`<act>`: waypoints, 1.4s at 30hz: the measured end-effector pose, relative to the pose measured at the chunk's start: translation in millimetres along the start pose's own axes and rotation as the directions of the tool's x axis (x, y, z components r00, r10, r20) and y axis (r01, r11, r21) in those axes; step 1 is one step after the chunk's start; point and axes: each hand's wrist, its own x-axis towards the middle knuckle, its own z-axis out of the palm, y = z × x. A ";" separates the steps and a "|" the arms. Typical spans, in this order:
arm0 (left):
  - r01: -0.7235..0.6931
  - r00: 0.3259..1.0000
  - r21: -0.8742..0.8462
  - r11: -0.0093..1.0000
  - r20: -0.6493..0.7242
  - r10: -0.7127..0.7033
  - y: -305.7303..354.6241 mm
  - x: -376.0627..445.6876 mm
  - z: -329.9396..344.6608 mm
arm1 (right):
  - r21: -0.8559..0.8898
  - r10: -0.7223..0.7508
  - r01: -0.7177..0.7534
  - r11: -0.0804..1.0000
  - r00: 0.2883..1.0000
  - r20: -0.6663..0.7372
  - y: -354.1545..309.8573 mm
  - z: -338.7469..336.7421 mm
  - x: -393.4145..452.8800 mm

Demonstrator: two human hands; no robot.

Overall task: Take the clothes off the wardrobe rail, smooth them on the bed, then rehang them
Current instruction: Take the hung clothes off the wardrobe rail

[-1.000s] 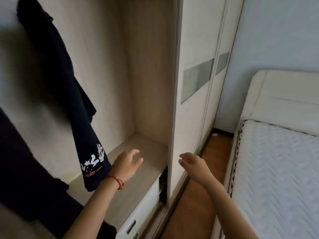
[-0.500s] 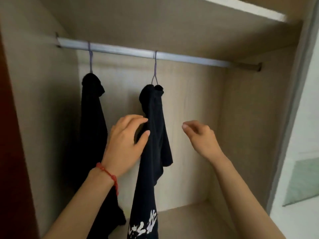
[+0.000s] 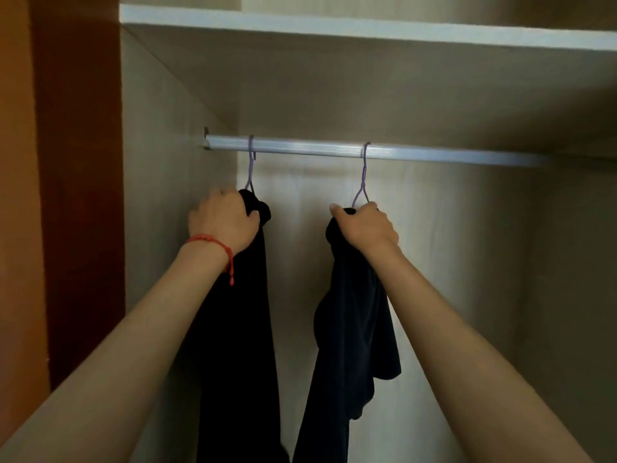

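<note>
Two dark garments hang from purple wire hangers on the silver wardrobe rail [image 3: 334, 151]. My left hand [image 3: 222, 222], with a red cord at the wrist, grips the top of the left garment [image 3: 243, 329] just under its hanger hook [image 3: 250, 162]. My right hand [image 3: 365, 225] grips the top of the right garment [image 3: 354, 329] at the base of its hanger [image 3: 363, 175]. Both hangers are hooked over the rail. The garments' lower ends run out of view.
A shelf board [image 3: 367, 31] spans the wardrobe above the rail. The wardrobe's left side panel [image 3: 160, 195] stands close beside my left hand, with an orange-brown wall [image 3: 66, 195] beyond it. Bare rail extends to the right.
My view has tilted up from the wardrobe floor and bed to the rail. Both hands rose and closed on the tops of the two garments; half a second ago they were open beside the right one.
</note>
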 end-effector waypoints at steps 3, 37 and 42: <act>0.037 0.991 0.077 0.996 0.122 -0.046 -1.9 13.2 5.2 | -0.121 0.018 -0.004 0.993 0.993 0.113 -1.4 -0.1 11.7; -0.043 0.958 -0.264 0.964 -0.283 -0.035 -31.2 -26.3 21.9 | -0.041 -0.034 0.025 0.999 0.969 -0.246 110.3 -37.4 -29.5; -0.043 0.976 -0.388 0.921 -0.212 -0.043 -48.9 -64.9 44.5 | -0.019 0.041 -0.044 0.999 0.987 -0.156 151.0 -21.3 -74.8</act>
